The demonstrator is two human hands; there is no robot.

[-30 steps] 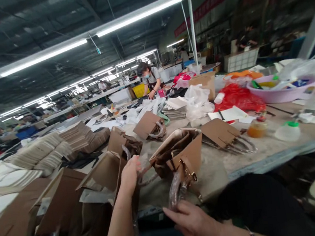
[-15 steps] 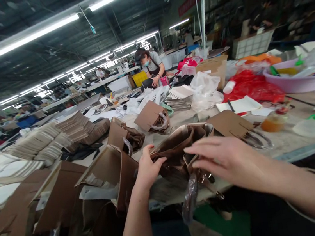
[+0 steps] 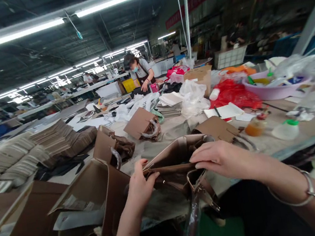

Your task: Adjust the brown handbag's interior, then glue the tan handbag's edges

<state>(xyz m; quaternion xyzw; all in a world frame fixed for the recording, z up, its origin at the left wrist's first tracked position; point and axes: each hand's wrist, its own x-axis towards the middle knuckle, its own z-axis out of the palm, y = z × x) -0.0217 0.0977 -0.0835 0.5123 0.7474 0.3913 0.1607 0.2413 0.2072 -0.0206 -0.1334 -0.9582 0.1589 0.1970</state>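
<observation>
A brown handbag (image 3: 170,184) stands at the table's front edge with its mouth facing up. My left hand (image 3: 140,183) pinches the left end of an upper edge of the bag between thumb and fingers. At the right end of that edge, my right hand (image 3: 221,158) closes its thumb and fingers on it. The edge runs nearly straight between both hands. A plastic-wrapped handle (image 3: 191,217) and a strap with metal fittings hang down the bag's front. Deeper parts of the inside are dark and hidden.
More brown bags (image 3: 116,199) crowd the left, and smaller ones (image 3: 140,123) lie behind. Stacked panels (image 3: 55,139) stand back left. On the right are a bottle with amber liquid (image 3: 255,127), a green-capped bottle (image 3: 285,131) and a lilac basin (image 3: 274,90). A co-worker (image 3: 142,75) works across the table.
My right hand has come down onto the bag's edge and closed on it. That edge is now straighter between my hands. The whole view has shifted, so things appear further left.
</observation>
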